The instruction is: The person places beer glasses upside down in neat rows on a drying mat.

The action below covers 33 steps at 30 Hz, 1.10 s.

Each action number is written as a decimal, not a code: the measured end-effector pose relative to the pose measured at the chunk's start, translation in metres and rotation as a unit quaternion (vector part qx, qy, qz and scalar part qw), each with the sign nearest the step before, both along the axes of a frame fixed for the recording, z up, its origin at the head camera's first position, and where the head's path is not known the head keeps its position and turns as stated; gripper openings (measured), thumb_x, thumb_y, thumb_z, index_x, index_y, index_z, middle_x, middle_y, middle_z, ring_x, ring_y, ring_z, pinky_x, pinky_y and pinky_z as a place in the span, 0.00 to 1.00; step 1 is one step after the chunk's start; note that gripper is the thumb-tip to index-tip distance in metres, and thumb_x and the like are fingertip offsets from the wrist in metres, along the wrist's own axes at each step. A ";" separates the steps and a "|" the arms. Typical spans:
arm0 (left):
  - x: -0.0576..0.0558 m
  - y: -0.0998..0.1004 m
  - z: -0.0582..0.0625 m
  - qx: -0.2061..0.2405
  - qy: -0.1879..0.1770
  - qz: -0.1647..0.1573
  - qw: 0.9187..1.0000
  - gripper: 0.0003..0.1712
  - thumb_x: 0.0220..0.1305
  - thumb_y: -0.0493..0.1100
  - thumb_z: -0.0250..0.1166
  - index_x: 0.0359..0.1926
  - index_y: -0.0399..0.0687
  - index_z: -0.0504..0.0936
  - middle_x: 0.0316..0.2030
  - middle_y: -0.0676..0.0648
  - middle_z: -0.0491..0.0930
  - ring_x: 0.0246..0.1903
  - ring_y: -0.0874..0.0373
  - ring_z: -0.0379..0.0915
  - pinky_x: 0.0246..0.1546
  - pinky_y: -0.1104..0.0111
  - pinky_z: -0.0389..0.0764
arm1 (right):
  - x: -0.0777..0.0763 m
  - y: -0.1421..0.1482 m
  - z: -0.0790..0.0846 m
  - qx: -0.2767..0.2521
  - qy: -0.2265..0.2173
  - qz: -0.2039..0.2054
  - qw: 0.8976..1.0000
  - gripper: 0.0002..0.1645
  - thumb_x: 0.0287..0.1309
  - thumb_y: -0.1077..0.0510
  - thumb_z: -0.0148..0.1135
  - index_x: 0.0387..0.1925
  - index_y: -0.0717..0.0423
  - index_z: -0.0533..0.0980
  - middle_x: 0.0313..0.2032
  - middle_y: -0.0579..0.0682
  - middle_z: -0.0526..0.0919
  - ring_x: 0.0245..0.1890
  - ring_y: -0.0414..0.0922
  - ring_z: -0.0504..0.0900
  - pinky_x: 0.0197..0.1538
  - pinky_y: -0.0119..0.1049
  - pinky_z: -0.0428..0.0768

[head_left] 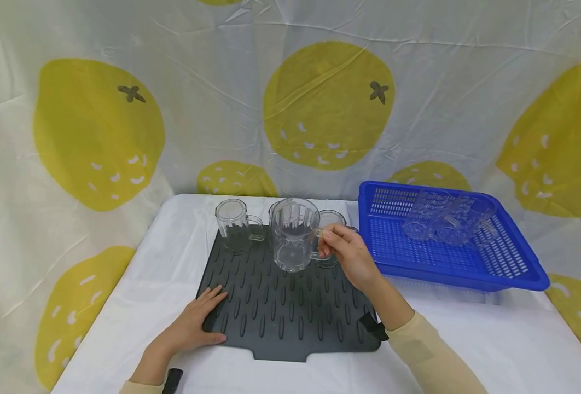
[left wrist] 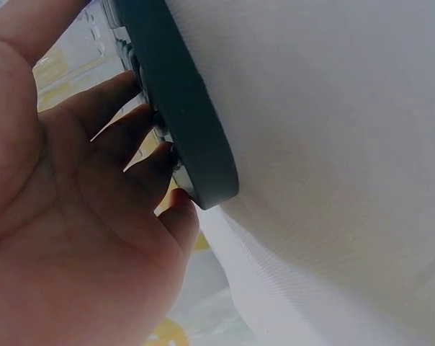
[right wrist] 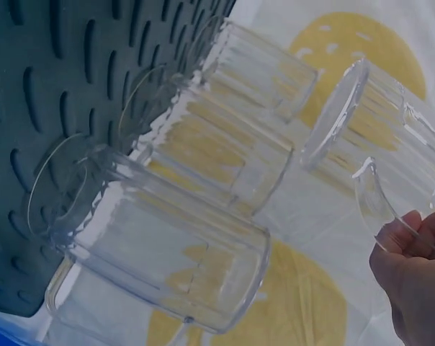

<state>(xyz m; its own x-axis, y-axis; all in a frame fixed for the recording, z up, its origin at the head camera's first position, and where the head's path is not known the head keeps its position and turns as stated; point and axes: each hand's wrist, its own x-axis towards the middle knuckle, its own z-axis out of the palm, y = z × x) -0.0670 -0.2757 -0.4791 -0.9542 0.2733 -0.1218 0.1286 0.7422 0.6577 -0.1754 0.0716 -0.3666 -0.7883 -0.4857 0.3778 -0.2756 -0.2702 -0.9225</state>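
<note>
Held mug (head_left: 292, 241), clear, faceted, with side handle. Aloft above the black mat, in front of the standing row and apart from it; which end is uppermost cannot be told.

Right hand (head_left: 347, 251): thumb and fingers closed in a pinch on the handle of that mug, body of the mug untouched.

Left hand (head_left: 197, 320): fingers spread and nearly straight, resting on the left edge of the black mat (head_left: 280, 334); grasps nothing.

Handling note (judged): pinch is light for a heavy-looking piece; a firmer hold on the handle and a level wrist would curb tipping. Walls best kept from knocking the row; handle best turned to the open side. Left hand's pressure should help steady the mat.

Standing on the mat, far side, three: left mug (head_left: 234, 230), handle to the right; middle mug (right wrist: 221, 151), largely masked in the head view; right mug (head_left: 332, 218), partly masked.

Blue basket (head_left: 384, 268), right of the mat on the white tabletop (head_left: 157, 279); several clear mugs (head_left: 448, 219) inside, count uncertain.

Obstructions: the standing row behind; basket close by the right forearm. Lemon-print curtain (head_left: 211, 98) beyond.
</note>
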 end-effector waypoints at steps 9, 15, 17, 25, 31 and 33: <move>-0.001 0.001 -0.002 -0.009 0.003 -0.001 1.000 0.54 0.48 0.54 0.77 0.71 0.39 0.63 0.73 0.37 0.53 0.72 0.33 0.39 0.64 0.34 0.44 | 0.001 -0.008 -0.012 0.000 -0.001 0.026 1.000 0.14 0.75 0.62 0.43 0.32 0.55 0.71 0.24 0.46 0.69 0.29 0.41 0.72 0.40 0.32 0.77; -0.001 0.001 0.001 -0.016 0.008 -0.003 1.000 0.53 0.48 0.52 0.78 0.71 0.37 0.64 0.73 0.36 0.54 0.71 0.32 0.40 0.64 0.34 0.46 | 0.002 -0.011 -0.018 0.010 -0.004 0.026 1.000 0.14 0.75 0.62 0.43 0.32 0.57 0.71 0.24 0.46 0.69 0.30 0.41 0.72 0.41 0.33 0.77; -0.001 0.002 0.002 -0.021 0.008 -0.003 1.000 0.53 0.48 0.52 0.78 0.70 0.36 0.64 0.73 0.36 0.54 0.71 0.32 0.41 0.64 0.35 0.47 | 0.002 -0.012 -0.020 0.012 -0.009 0.028 0.999 0.13 0.75 0.61 0.43 0.32 0.56 0.72 0.25 0.46 0.69 0.30 0.41 0.72 0.41 0.34 0.77; -0.001 0.011 0.013 -0.053 0.000 0.004 0.999 0.52 0.45 0.49 0.80 0.68 0.33 0.66 0.72 0.35 0.56 0.70 0.31 0.44 0.63 0.37 0.54 | 0.003 -0.016 -0.028 0.013 -0.023 0.041 0.999 0.12 0.75 0.60 0.45 0.33 0.54 0.73 0.26 0.45 0.72 0.31 0.42 0.73 0.44 0.34 0.77; -0.005 0.016 0.023 -0.075 -0.015 0.002 0.997 0.49 0.48 0.52 0.78 0.66 0.32 0.69 0.70 0.32 0.58 0.69 0.30 0.48 0.62 0.38 0.58 | 0.004 -0.020 -0.032 0.015 -0.024 0.046 0.999 0.12 0.74 0.61 0.44 0.34 0.56 0.72 0.26 0.45 0.72 0.32 0.42 0.74 0.45 0.35 0.78; -0.008 0.018 0.026 -0.092 -0.014 0.006 0.996 0.46 0.50 0.54 0.76 0.64 0.32 0.71 0.69 0.32 0.61 0.68 0.31 0.51 0.61 0.38 0.59 | 0.004 -0.021 -0.032 0.015 -0.025 0.048 0.998 0.12 0.74 0.61 0.44 0.35 0.57 0.72 0.27 0.46 0.72 0.32 0.41 0.74 0.45 0.35 0.78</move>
